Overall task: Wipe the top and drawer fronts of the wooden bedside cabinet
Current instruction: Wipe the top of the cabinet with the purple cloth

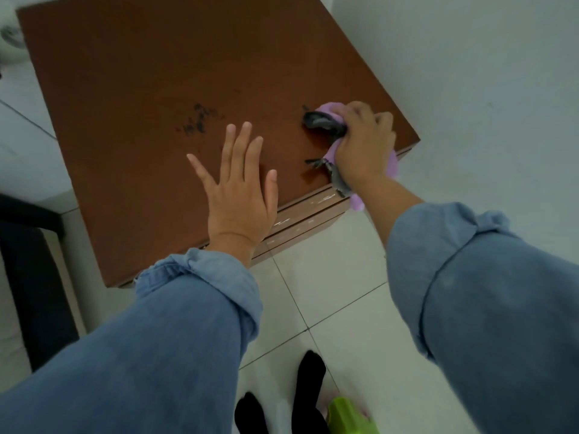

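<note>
Fingers [369, 120] of right hand [363, 145] curl round soiled cloth [326, 125] at cabinet [141, 73] top's right edge, left hand [238, 189] lies flat with fingers spread mid-frame; dark smudge [197, 120] at centre remains, drawers [300, 220] below judged not yet wiped.

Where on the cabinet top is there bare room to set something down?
The far half of the cabinet top is bare, beyond the dark smudges. The near right is crowded: the left hand rests flat there, and the right hand grips the cloth at the right corner.
</note>
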